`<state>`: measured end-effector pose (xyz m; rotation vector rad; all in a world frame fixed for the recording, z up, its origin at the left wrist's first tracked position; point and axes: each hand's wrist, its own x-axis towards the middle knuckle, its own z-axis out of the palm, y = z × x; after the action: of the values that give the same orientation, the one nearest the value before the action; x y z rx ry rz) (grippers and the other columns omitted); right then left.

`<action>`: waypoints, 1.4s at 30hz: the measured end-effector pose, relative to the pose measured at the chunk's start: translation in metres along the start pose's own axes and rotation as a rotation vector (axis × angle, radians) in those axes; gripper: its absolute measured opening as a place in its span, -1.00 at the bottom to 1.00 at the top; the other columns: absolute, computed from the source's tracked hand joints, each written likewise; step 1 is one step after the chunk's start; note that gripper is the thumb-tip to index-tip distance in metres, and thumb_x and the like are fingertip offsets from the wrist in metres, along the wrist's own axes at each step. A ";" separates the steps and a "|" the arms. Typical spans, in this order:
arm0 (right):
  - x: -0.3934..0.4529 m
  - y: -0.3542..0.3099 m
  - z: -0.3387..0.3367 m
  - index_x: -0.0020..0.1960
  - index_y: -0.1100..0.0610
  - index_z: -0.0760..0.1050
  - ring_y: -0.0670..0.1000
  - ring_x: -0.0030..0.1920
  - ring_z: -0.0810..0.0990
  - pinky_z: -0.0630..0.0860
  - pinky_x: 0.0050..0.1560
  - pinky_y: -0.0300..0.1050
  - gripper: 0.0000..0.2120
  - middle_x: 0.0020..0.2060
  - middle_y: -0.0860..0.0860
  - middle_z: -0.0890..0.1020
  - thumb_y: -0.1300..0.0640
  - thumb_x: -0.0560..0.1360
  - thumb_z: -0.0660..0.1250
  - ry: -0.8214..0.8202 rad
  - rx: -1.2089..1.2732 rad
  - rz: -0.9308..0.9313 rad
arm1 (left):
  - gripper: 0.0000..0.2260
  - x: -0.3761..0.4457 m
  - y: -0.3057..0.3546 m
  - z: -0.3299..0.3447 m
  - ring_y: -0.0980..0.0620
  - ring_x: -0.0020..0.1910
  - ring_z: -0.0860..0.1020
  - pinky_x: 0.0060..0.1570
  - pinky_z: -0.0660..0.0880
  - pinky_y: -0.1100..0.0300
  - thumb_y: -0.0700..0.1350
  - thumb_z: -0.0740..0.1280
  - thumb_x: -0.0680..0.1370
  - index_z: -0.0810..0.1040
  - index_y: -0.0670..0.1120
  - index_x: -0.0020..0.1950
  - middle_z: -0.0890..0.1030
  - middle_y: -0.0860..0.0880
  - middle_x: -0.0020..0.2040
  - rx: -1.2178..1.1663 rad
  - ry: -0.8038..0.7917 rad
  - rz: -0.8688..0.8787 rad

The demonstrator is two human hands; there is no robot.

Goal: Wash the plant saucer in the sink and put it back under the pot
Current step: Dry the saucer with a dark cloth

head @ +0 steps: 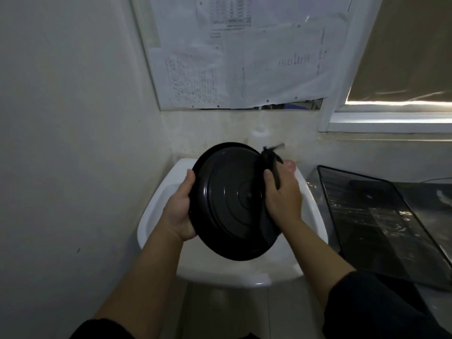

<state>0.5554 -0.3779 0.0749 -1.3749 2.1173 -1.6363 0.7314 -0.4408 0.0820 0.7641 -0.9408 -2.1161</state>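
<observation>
I grip the black saucer (232,201) tilted above the sink (156,206), left hand (181,211) at 9 o'clock, right hand (283,194) at 3 clutching a dark blurred tool; wet rim could slip, drop into basin

A small washroom corner, perhaps of an office or workplace, is suggested by a white ceramic pedestal basin (315,216) set against plain, stained walls (73,118). Above the basin, a pane is covered with printed sheets of paper (244,57), and a window with a drawn blind (403,57) is seen at the right. A dark tray wrapped in clear film (381,223) is laid on the surface beside the basin, which points to a shared utility space rather than a home bathroom.
</observation>
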 end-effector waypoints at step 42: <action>0.038 0.015 -0.055 0.04 -0.03 0.52 -0.22 -0.22 0.50 0.40 -0.30 -0.54 -0.86 -0.16 -0.04 0.59 0.16 0.57 0.24 -0.480 0.232 0.255 | -0.61 -0.007 -0.034 -0.027 -0.13 -0.10 0.67 -0.14 0.63 0.05 0.12 0.29 0.39 0.71 -0.15 -0.04 0.67 -0.19 0.00 -0.106 0.169 -0.146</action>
<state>0.4925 -0.3663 0.1000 -1.2144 1.6874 -1.2516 0.7438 -0.4290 0.0414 0.9658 -0.6965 -2.1673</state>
